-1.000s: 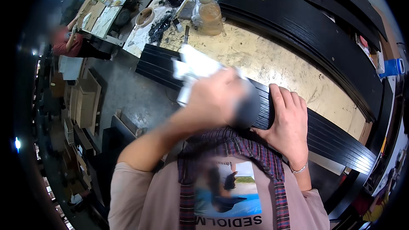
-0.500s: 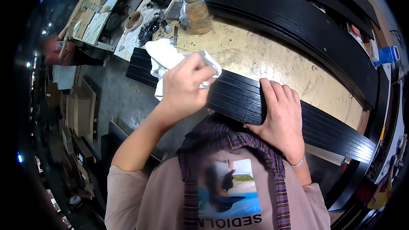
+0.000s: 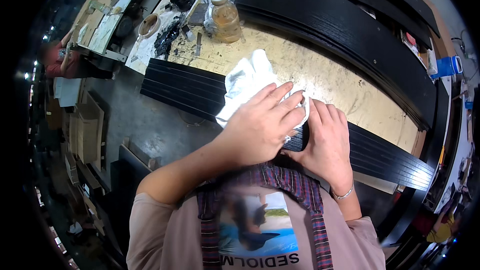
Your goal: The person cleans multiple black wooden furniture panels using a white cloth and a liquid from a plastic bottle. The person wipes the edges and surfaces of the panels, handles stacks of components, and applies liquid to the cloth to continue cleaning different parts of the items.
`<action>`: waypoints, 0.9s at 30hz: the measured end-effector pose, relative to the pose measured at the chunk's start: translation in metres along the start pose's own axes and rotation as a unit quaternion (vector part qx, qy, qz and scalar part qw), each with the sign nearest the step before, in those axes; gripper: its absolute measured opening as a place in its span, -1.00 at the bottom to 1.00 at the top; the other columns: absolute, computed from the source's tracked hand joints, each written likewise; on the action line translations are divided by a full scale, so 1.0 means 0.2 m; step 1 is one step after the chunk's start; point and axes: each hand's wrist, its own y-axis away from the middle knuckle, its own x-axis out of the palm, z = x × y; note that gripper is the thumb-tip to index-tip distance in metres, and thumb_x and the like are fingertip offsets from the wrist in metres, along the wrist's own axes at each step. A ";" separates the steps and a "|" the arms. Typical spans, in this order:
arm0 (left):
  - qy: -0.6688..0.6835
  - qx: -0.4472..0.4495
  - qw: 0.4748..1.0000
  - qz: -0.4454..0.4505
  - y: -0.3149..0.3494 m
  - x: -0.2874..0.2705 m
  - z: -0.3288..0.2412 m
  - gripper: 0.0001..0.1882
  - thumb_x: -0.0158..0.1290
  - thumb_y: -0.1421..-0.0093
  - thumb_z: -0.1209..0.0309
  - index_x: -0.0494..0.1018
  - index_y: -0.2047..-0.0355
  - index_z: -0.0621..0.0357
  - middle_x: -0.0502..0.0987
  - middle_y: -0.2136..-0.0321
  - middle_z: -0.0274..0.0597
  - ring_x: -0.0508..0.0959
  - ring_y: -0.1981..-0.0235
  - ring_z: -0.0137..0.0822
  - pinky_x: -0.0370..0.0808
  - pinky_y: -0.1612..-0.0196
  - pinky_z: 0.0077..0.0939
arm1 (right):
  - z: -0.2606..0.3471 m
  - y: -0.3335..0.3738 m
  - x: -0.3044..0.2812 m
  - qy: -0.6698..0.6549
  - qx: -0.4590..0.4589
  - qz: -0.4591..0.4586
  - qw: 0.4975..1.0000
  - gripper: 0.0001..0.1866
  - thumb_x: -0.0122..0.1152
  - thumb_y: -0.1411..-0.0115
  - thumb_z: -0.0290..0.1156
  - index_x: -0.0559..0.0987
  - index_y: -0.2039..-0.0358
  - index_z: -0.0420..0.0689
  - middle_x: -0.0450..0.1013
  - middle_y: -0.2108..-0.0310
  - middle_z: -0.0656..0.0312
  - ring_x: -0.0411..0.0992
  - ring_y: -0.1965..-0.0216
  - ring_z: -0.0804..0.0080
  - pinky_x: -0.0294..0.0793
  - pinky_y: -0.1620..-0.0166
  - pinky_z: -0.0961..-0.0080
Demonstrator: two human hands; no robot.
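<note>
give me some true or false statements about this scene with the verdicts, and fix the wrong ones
1. The left hand is on a white cloth. True.
2. The right hand holds the bottle. False: it grips the grooved black board; the bottle stands on the tabletop.
3. The bottle has its lid on. True.
4. The bracelet is on the left wrist. False: it is on the right wrist.
5. The grooved black board is partly covered by the hands. True.

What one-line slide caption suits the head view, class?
Left hand holds a white cloth over a grooved black board gripped by the right hand.
</note>
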 end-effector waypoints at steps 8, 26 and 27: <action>-0.160 -0.237 0.955 -0.078 0.37 -0.23 0.60 -0.61 0.09 -0.27 0.28 0.42 -0.05 0.19 0.46 -0.13 0.07 0.42 -0.19 0.09 0.30 -0.26 -0.09 | 0.03 0.00 -0.01 0.028 0.017 0.009 0.999 0.03 0.65 0.40 -0.18 0.38 -0.15 -0.21 0.43 0.05 0.08 0.38 0.02 0.11 0.30 -0.10 0.24; 0.675 -0.298 0.539 -0.407 0.91 -0.25 1.29 -0.66 -0.08 -0.42 0.46 0.28 -0.17 0.25 0.57 0.12 -0.14 0.63 0.19 -0.39 0.57 0.12 -0.53 | 0.66 -0.66 0.26 0.088 -0.001 0.178 0.980 0.26 0.64 0.34 0.10 0.22 -0.26 -0.35 0.35 -0.10 -0.09 0.35 -0.14 -0.04 0.31 -0.20 0.14; 0.677 -0.268 0.563 -0.391 0.89 -0.31 1.28 -0.60 -0.07 -0.41 0.48 0.25 -0.22 0.25 0.56 0.08 -0.10 0.62 0.14 -0.36 0.56 0.08 -0.52 | 0.73 -0.72 0.31 0.108 0.004 0.184 0.977 0.27 0.64 0.35 0.10 0.20 -0.27 -0.35 0.35 -0.10 -0.10 0.35 -0.13 -0.04 0.31 -0.20 0.14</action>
